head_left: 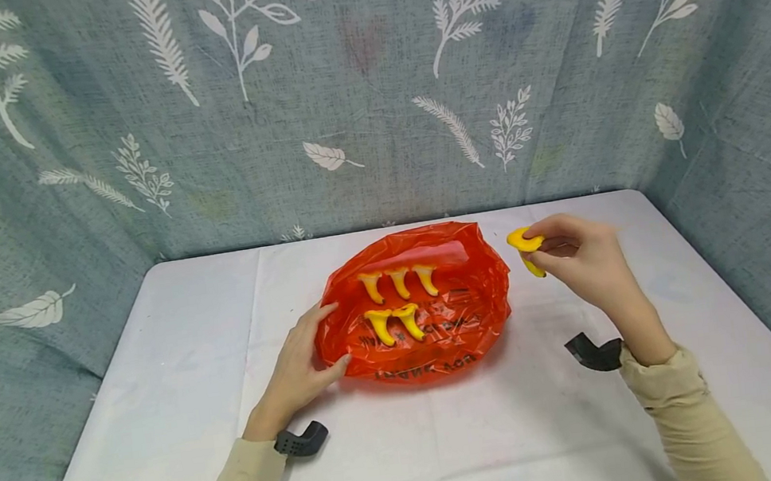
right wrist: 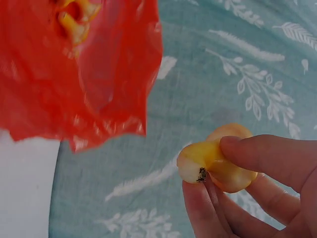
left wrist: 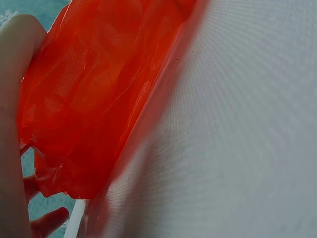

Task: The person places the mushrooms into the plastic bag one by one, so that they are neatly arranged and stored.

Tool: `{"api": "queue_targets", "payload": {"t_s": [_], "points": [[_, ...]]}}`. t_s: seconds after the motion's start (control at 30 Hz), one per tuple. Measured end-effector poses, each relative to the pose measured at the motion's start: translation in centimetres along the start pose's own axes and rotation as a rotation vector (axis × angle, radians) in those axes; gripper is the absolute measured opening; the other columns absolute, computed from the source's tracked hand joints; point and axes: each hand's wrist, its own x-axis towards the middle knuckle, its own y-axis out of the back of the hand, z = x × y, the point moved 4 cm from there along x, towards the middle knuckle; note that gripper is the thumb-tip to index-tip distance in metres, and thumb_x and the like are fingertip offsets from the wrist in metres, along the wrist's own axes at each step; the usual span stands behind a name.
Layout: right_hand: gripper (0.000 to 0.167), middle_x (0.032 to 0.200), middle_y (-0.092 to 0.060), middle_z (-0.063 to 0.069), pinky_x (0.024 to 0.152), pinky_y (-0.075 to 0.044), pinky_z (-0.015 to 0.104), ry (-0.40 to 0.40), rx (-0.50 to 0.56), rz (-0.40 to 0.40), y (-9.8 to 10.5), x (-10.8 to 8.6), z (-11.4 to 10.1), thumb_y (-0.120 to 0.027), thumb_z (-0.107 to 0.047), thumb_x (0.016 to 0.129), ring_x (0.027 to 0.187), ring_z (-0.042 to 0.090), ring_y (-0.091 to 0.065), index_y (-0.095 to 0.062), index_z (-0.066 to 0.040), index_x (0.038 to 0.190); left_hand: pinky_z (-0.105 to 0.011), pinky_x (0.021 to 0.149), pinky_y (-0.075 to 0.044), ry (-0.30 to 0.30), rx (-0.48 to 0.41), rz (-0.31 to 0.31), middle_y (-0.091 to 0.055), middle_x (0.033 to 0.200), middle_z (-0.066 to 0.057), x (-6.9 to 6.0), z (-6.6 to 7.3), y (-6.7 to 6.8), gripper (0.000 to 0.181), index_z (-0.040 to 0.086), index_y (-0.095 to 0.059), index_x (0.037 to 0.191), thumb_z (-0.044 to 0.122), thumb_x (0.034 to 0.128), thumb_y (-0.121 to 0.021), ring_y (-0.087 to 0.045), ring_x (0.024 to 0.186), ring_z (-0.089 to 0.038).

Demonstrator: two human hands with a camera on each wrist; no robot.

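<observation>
A red plastic bag (head_left: 437, 366) with dark printing lies on the white table, mouth wide open. Inside it are several yellow mushrooms (head_left: 381, 323) in two rows, stems toward the near side. My left hand (head_left: 297, 360) holds the bag's left side, thumb and fingers spread along the rim; in the left wrist view, red plastic (left wrist: 99, 99) hides part of the fingers. Off the bag's right side, above the table, my right hand (head_left: 586, 256) pinches another yellow mushroom (head_left: 525, 239). Its stem end with a dark spot shows in the right wrist view, between thumb and fingertips.
The white table (head_left: 182, 346) reaches back to a grey-green curtain (head_left: 370, 114) with white leaf prints, which also hangs at both sides. Black wrist mounts (head_left: 302, 441) are on both forearms.
</observation>
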Motion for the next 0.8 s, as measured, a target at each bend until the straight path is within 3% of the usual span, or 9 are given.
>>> {"api": "queue_targets", "payload": {"t_s": [0.47, 0.8], "points": [[0.018, 0.105, -0.069, 0.011, 0.073, -0.056, 0.02, -0.011, 0.139, -0.088, -3.7, 1.0, -1.4, -0.074, 0.0, 0.085, 0.085, 0.022, -0.068, -0.072, -0.003, 0.103, -0.054, 0.108, -0.033, 0.014, -0.004, 0.0, -0.043, 0.151, -0.008, 0.0, 0.0, 0.0, 0.077, 0.015, -0.042, 0.147, 0.028, 0.0777, -0.074, -0.04, 0.137, -0.028], [0.018, 0.103, -0.071, 0.01, 0.076, -0.057, 0.027, -0.068, 0.134, -0.14, -6.1, 1.1, -1.6, -0.073, -0.003, 0.086, 0.085, 0.021, -0.068, -0.07, -0.005, 0.104, -0.055, 0.107, -0.034, 0.015, -0.008, 0.0, -0.043, 0.15, -0.009, 0.0, 0.0, 0.0, 0.077, 0.015, -0.042, 0.147, 0.028, 0.0781, -0.075, -0.04, 0.136, -0.029]]}}
